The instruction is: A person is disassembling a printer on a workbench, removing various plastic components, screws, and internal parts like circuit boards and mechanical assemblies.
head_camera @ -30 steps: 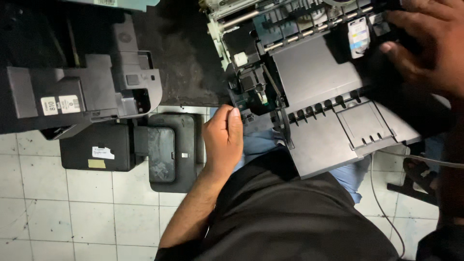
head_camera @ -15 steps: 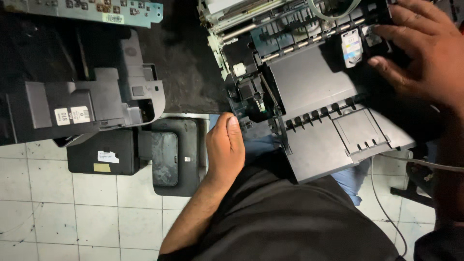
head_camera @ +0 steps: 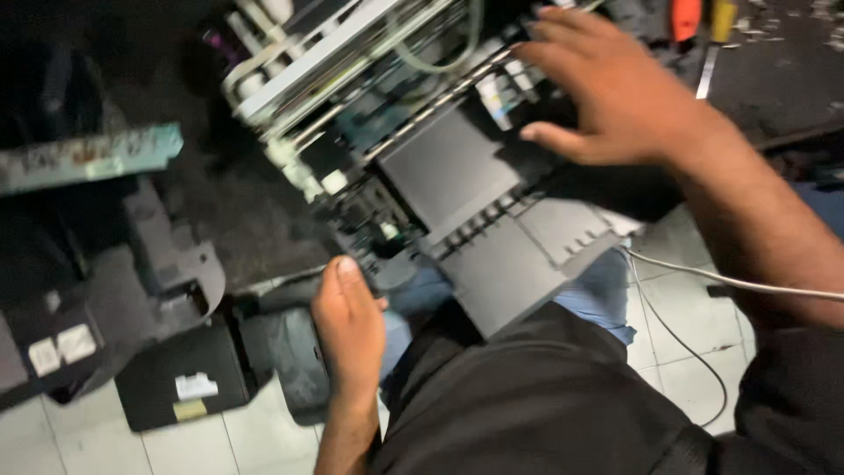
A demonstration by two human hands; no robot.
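- The opened printer (head_camera: 457,176) lies across the person's lap.
- The right hand (head_camera: 615,88) rests on its far right part.
- The left hand (head_camera: 347,325) touches its near left corner.
- Left of it, a detached printer housing (head_camera: 132,290) lies above a flat box (head_camera: 185,378) on the tiled floor (head_camera: 88,440).

Left hand (head_camera: 350,327) lies flat, fingers together and extended; right hand (head_camera: 615,92) reaches forward, palm down, fingers spread.

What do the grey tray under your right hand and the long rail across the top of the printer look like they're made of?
Grey tray: looks like matte moulded plastic, with ribs and slots formed into it. Long rail: probably metal, pale, thin and straight-edged with a slight sheen, though blur leaves it open. The right hand rests above the tray.
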